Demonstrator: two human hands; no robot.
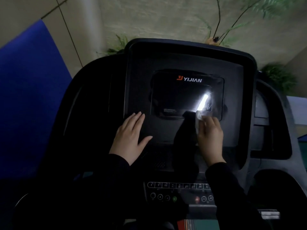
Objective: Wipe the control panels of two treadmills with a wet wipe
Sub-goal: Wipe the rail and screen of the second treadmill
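Note:
A black treadmill control panel (166, 63) fills the middle of the view, with a dark glossy screen (176, 97) marked YIJIAN. My right hand (210, 135) holds a white wet wipe (198, 117) against the panel at the screen's lower right corner. A bright strip of reflected light lies on the screen just above the wipe. My left hand (130, 133) rests flat on the panel, fingers straight and spread, left of the screen's lower edge. A row of buttons (179, 185) runs below my hands.
A blue mat (28, 97) leans against the wall at the left. Green potted plants (279, 77) stand behind the console. The console's side recess (265, 123) and grey arm lie at the right. A round green button (174, 198) and a red one (197, 199) sit on the lower panel.

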